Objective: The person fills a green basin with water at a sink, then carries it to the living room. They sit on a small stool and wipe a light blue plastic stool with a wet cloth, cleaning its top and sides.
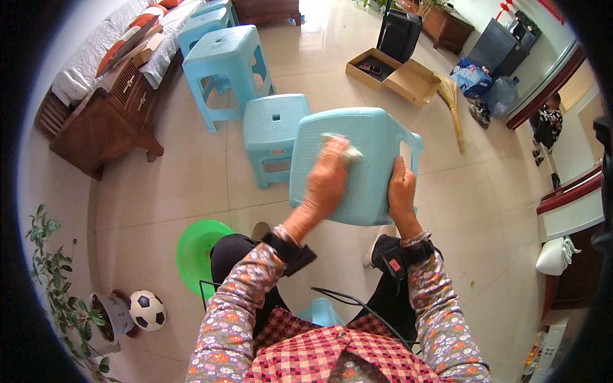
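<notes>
A light blue plastic stool (pixel 306 186) is held up in front of me, its textured seat facing me. My right hand (pixel 402 186) grips its right side, thumb on the edge by the leg opening. My left hand (pixel 328 177), blurred, presses a pale cloth (pixel 352 152) against the seat. Just behind, a low blue stool (pixel 275 119) stands on the floor. Farther back is a taller blue stool (pixel 222 45). A green plastic basin (pixel 191 258) rests on the floor beside my left knee.
A football (pixel 147 310) and a potted plant (pixel 112 318) are at the lower left. An open cardboard box (pixel 414 81) and a straw broom (pixel 452 105) lie on the tiled floor ahead. A wooden sofa (pixel 105 124) stands left. A person (pixel 548 119) is beyond the doorway at right.
</notes>
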The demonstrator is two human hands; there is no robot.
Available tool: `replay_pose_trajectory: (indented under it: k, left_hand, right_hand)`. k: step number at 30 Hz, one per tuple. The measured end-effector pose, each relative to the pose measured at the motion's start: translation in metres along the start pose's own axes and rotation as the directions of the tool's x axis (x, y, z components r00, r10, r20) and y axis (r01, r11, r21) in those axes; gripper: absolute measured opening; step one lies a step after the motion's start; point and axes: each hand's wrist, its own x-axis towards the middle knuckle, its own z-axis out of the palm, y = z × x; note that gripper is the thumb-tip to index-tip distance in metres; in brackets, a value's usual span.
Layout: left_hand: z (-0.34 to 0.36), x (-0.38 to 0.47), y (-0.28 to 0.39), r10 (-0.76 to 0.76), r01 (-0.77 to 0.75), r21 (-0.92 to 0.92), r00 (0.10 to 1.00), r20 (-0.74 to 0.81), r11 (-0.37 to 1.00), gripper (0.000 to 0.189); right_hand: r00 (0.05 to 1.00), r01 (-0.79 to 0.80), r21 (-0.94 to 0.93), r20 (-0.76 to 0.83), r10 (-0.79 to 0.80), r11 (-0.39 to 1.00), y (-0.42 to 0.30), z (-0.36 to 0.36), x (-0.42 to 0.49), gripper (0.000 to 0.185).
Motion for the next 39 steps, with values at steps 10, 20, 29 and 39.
replay_pose_trajectory:
  k: [10,20,29,39]
  left_hand:
    - [-0.009,0.003,-0.054,-0.156,0.166,0.129,0.984,-0.080,0.978,0.031]
    - [0.011,-0.021,0.042,0.245,-0.233,-0.095,0.960,0.137,0.968,0.046]
    - [0.004,-0.014,-0.012,-0.215,0.213,0.053,0.976,0.030,0.976,0.035]
    - [-0.001,-0.008,-0.039,-0.191,0.191,0.023,0.981,0.023,0.981,0.039]
  right_hand:
    - [0.991,-0.101,0.112,-0.078,0.110,0.989,-0.009,-0.006,0.000,0.051]
    - [0.995,-0.036,0.101,-0.091,0.045,0.994,-0.001,-0.006,0.007,0.050]
    - [0.976,-0.027,0.117,-0.211,0.052,0.993,-0.006,-0.007,0.011,0.050]
    - [0.973,-0.081,0.229,-0.192,0.127,0.970,-0.006,-0.012,0.014,0.049]
